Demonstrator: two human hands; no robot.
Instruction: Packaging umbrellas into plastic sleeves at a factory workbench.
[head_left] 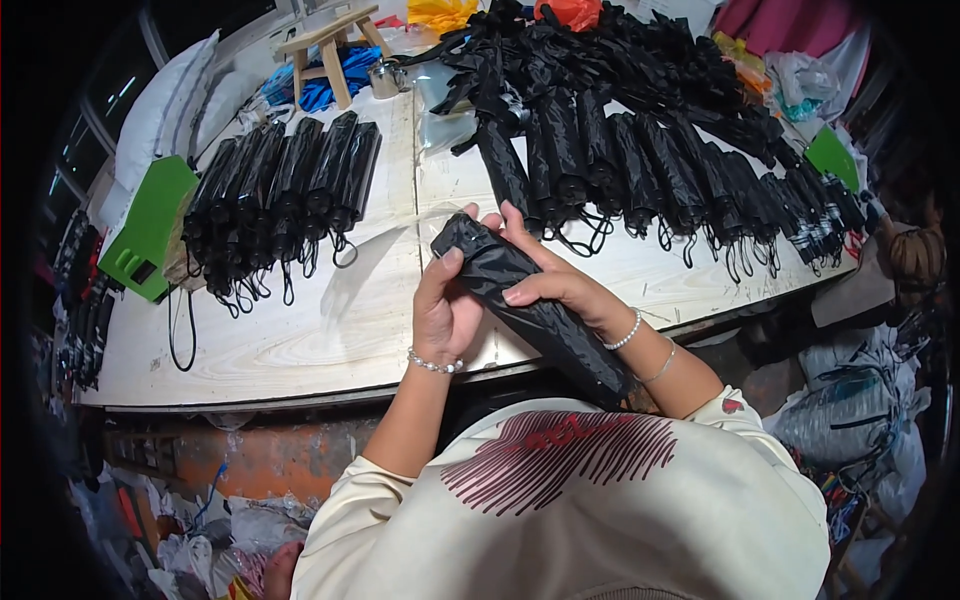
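A black folded umbrella [545, 325] lies slantwise between my hands, its far end over the table's front part and its near end close to my body. My left hand [447, 312] grips the far end from the left, thumb on top. From the right, my right hand [548, 272] is wrapped round the middle, its thumb lying across the black cloth and its fingers partly hidden behind. A clear plastic sheet or bag [370, 270] rests on the table just left of my left hand.
Stacked black folded umbrellas with wrist loops [280, 190] lie at the left, against a green board [150, 230]. More folded umbrellas [600, 160] line the right, before a heap of black cloth [600, 50]. A wooden stand [330, 55] and metal cup [385, 78] are at the back of the table [250, 345].
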